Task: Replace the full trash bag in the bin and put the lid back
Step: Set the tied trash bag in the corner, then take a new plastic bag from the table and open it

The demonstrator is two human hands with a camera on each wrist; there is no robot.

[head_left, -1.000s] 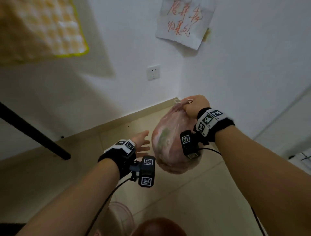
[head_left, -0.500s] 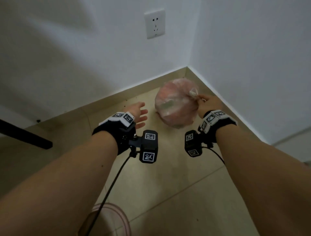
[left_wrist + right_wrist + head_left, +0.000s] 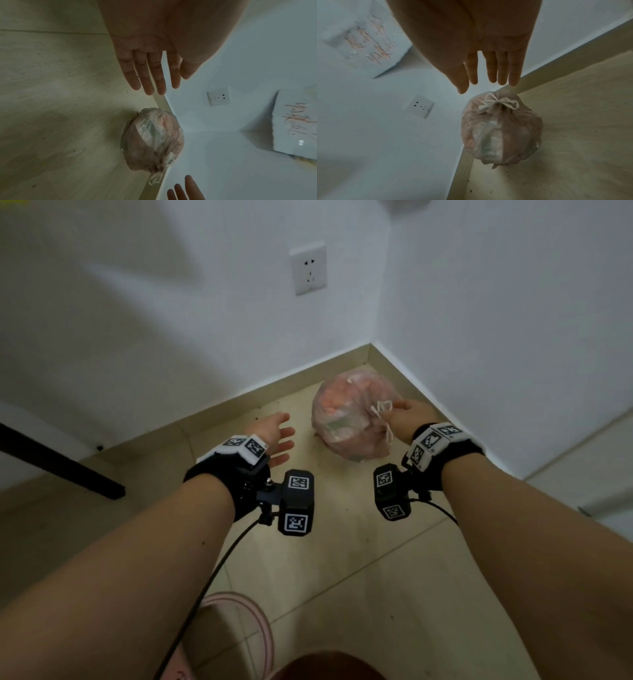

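The full trash bag (image 3: 349,419), pinkish translucent plastic tied with a white drawstring (image 3: 498,103), sits on the tiled floor in the corner of two white walls. My right hand (image 3: 404,416) hovers just right of its tied top, and in the right wrist view its fingers (image 3: 489,75) are straight and hold nothing. My left hand (image 3: 277,436) is open with spread fingers, a short way left of the bag and apart from it. The left wrist view shows the bag (image 3: 152,140) below my left fingers (image 3: 150,75). No bin or lid is in view.
A wall socket (image 3: 308,270) is on the wall above the corner. A black table leg (image 3: 61,463) slants to the floor at the left. A pink slipper (image 3: 239,628) is near my feet. A paper note (image 3: 368,46) hangs on the wall.
The bag came down from the air onto the floor in the corner. My right hand let go of its tied top and its fingers straightened. My left hand stayed open.
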